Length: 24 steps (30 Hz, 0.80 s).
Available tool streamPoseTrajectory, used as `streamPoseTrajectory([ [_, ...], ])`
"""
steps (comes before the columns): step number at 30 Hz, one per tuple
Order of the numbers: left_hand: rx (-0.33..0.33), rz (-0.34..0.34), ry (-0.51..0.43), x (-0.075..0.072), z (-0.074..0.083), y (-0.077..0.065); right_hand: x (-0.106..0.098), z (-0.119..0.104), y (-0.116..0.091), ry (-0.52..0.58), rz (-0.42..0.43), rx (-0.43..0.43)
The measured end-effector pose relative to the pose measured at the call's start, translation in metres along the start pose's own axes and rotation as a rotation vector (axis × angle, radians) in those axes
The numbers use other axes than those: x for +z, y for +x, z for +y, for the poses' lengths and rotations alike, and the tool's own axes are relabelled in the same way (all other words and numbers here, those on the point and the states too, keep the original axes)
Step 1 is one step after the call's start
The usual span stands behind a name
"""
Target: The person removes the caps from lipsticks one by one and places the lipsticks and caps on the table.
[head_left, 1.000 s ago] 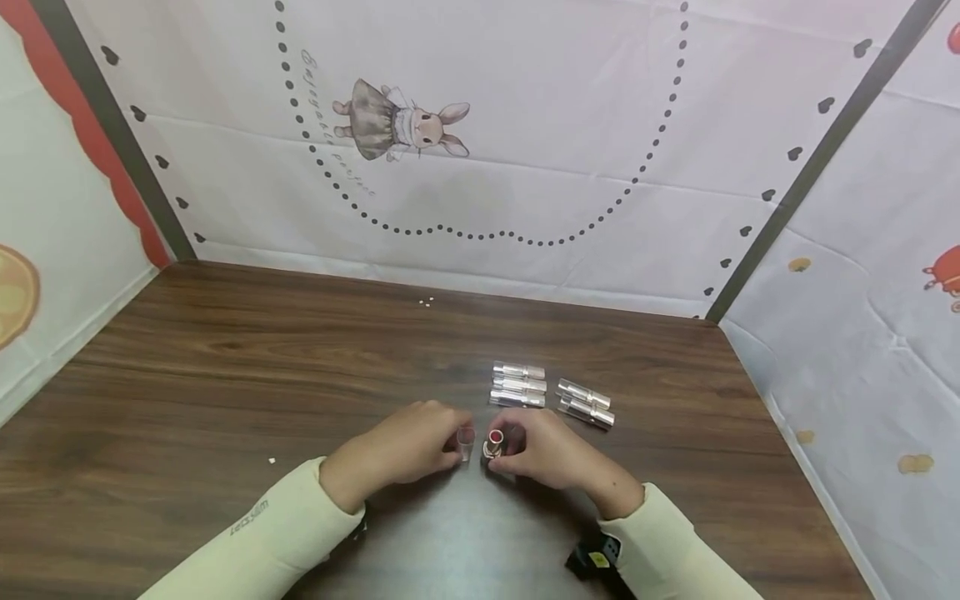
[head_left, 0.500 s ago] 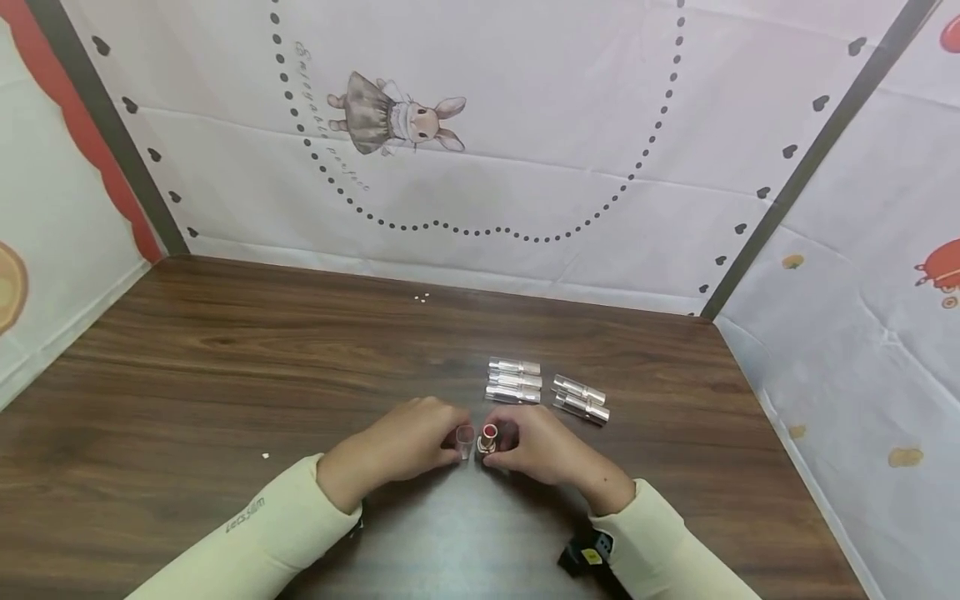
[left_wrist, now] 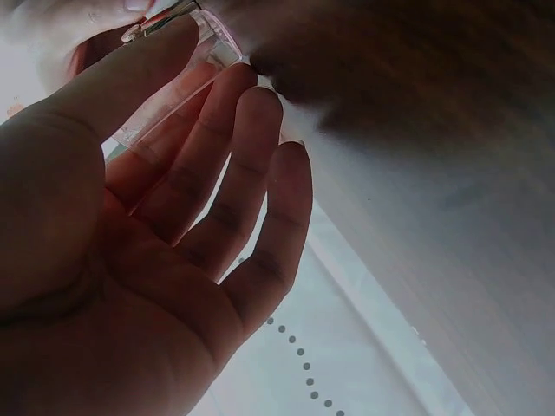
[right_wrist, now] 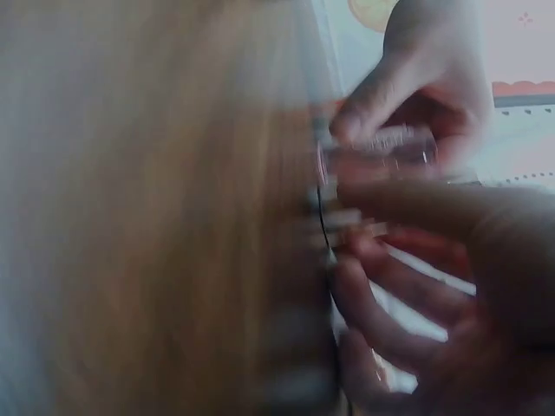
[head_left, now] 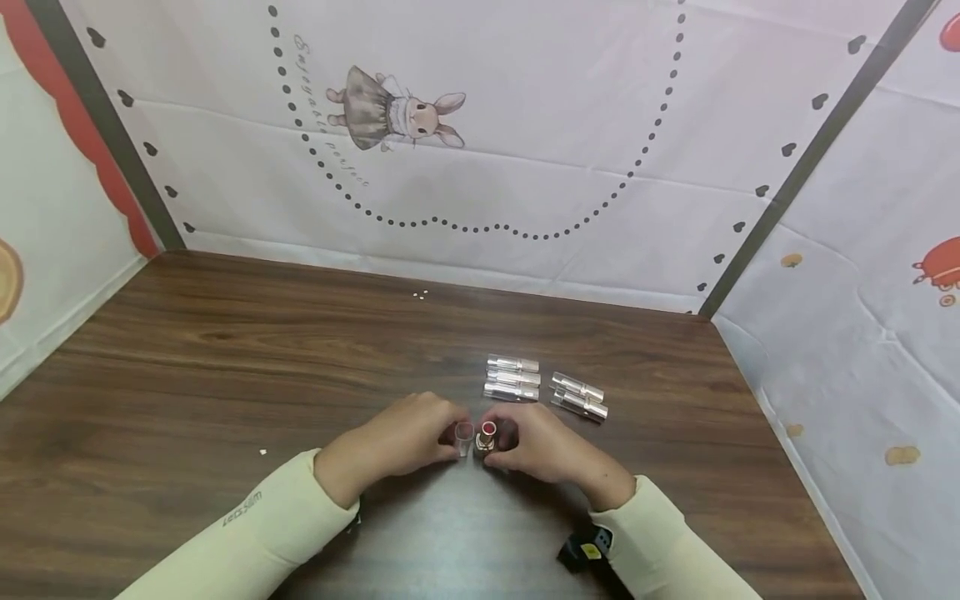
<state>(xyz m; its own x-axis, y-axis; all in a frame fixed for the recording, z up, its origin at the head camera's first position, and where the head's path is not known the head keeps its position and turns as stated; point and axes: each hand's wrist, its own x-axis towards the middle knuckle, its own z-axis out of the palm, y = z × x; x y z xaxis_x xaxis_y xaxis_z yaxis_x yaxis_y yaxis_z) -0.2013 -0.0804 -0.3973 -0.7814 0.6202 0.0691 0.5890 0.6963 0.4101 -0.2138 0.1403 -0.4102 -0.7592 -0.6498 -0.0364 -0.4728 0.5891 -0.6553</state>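
In the head view my left hand [head_left: 408, 433] pinches a small clear cap [head_left: 464, 437] between thumb and fingers, its open rim facing up. Close on its right, my right hand [head_left: 543, 442] grips a lipstick [head_left: 487, 440] upright, with red showing inside its gold-rimmed top. The cap and the lipstick stand side by side, just above or on the table; which one I cannot tell. The left wrist view shows the thumb and index finger on the clear cap [left_wrist: 227, 39], the other fingers loosely bent. Blur hides much of the lipstick in the right wrist view.
Beyond my right hand lie several silver tubes with clear ends: a stack of three [head_left: 513, 378] and a slanted pair [head_left: 579, 397]. White crumbs [head_left: 421, 294] dot the back of the wooden table [head_left: 285, 350]. Printed cloth walls [head_left: 555, 150] enclose it.
The head view has shifted slightly, so everything sits a little further left and up. Both hands keep their hold, and the cap and lipstick stay side by side.
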Motion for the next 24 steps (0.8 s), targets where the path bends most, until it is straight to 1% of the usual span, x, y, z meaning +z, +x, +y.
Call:
streamPoseTrajectory([
  [4, -0.012, -0.005, -0.016, 0.0, 0.0, -0.001, -0.011, 0.0, -0.006, -0.038, -0.016, -0.008],
  [6, -0.014, -0.007, -0.022, 0.001, 0.001, 0.0, -0.019, 0.002, -0.01, -0.049, 0.012, 0.003],
  [8, -0.012, -0.01, -0.02, 0.003, 0.002, 0.001, -0.028, 0.005, -0.016, -0.069, 0.073, 0.026],
  [10, -0.006, -0.014, -0.02, 0.004, 0.002, 0.002, -0.037, 0.009, -0.022, -0.116, 0.156, 0.057],
  [13, 0.003, -0.017, -0.014, 0.005, 0.003, 0.003, -0.05, 0.017, -0.031, -0.259, 0.266, 0.108],
  [15, 0.008, -0.015, -0.014, 0.004, 0.003, 0.003, -0.057, 0.022, -0.037, -0.373, 0.306, 0.144],
  [17, 0.009, -0.01, -0.011, 0.003, 0.002, 0.003, -0.062, 0.027, -0.042, -0.479, 0.319, 0.174],
  [19, 0.005, -0.01, -0.011, 0.002, 0.002, 0.002, -0.067, 0.031, -0.046, -0.555, 0.307, 0.204],
  [22, -0.007, -0.014, -0.017, 0.0, 0.001, -0.001, -0.072, 0.036, -0.05, -0.603, 0.28, 0.245],
  [24, -0.015, -0.015, -0.019, -0.001, 0.0, -0.003, -0.073, 0.038, -0.052, -0.608, 0.27, 0.26],
])
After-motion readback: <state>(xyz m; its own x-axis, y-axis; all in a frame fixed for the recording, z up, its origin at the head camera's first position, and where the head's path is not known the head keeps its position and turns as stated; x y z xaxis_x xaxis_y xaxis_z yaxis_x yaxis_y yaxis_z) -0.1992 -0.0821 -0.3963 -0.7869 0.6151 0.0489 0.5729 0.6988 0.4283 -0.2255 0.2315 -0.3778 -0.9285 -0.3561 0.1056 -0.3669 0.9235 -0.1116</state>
